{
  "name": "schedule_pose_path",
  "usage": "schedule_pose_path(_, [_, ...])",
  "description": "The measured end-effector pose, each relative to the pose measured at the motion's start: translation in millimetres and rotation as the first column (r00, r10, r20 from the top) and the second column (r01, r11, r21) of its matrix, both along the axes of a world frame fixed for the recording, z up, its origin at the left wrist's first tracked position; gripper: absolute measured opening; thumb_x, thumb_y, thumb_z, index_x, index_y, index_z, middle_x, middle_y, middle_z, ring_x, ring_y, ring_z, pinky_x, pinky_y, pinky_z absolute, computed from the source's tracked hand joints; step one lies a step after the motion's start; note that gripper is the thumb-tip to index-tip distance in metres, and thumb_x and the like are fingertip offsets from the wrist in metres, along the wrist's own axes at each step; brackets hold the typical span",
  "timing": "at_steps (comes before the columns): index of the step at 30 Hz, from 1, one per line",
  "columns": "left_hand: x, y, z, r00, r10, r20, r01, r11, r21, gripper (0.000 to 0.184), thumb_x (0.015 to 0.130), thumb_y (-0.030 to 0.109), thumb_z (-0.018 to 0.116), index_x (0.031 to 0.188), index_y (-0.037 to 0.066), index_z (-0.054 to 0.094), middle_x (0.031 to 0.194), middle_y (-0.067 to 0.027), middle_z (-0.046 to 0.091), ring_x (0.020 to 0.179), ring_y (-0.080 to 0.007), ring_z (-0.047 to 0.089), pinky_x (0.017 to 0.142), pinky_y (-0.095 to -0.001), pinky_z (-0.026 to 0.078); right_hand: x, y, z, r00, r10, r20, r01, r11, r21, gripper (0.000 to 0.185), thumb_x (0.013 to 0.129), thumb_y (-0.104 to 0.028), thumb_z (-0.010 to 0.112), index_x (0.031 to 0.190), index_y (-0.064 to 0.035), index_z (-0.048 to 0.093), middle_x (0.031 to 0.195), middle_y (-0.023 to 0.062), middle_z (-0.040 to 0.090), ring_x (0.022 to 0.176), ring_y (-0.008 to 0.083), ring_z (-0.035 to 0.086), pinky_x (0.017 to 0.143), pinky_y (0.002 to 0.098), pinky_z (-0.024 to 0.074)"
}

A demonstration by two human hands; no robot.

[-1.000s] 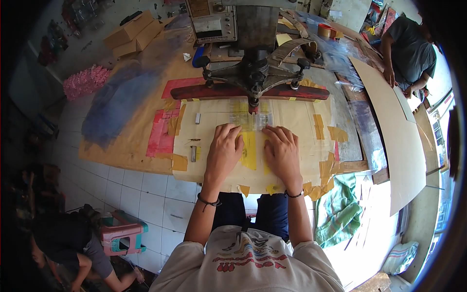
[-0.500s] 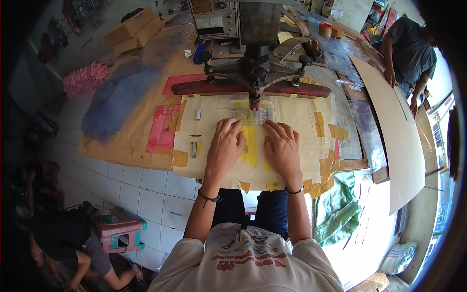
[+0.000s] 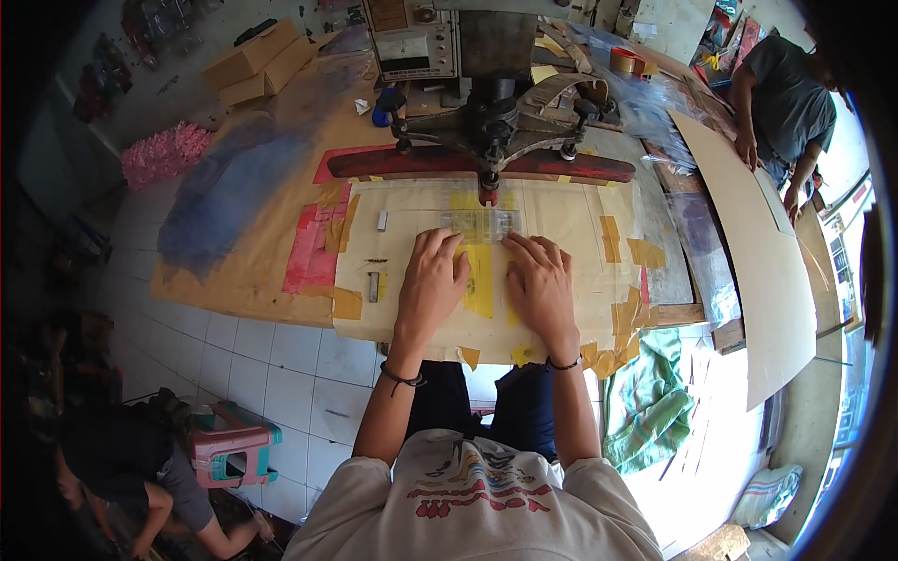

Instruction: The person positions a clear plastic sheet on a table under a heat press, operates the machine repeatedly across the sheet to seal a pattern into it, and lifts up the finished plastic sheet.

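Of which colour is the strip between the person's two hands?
The strip is yellow, seen best in the head view.

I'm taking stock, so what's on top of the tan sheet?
On the tan sheet: two grey blocks, a dark sliver, clear plastic, a yellow strip and brown tape. The left hand and right hand hide whatever lies beneath them.

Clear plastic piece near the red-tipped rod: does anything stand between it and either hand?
Nothing visible does. The left hand and right hand are both at the near edge of the clear plastic piece. The red-tipped rod shows over its far part, beyond both hands.
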State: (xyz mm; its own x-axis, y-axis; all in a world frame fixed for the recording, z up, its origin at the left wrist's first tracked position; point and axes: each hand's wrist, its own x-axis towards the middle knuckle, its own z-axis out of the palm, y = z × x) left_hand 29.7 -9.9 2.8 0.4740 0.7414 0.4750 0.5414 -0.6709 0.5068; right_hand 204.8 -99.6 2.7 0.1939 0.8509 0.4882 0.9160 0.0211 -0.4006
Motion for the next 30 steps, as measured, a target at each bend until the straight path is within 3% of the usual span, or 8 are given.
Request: schedule_pose_path(30, [-0.1, 0.3, 0.9, 1.000, 0.015, -0.006, -0.015, 1.000, -0.010, 0.034, 0.099, 0.009, 0.066, 0.128, -0.007, 0.068, 0.129, -0.0194, 0.064, 0.125, -0.0365, 0.059, 0.108, -0.0444, 0.050, -0.5, -0.1, 1.3, 1.000, 0.005, 0.011, -0.005, 1.000, 0.013, 0.040, 0.093, -0.010, 0.061, 0.131, -0.0072, 0.073, 0.140, 0.0064, 0.071, 0.131, 0.0319, 0.059, 0.115, 0.0474, 0.0380])
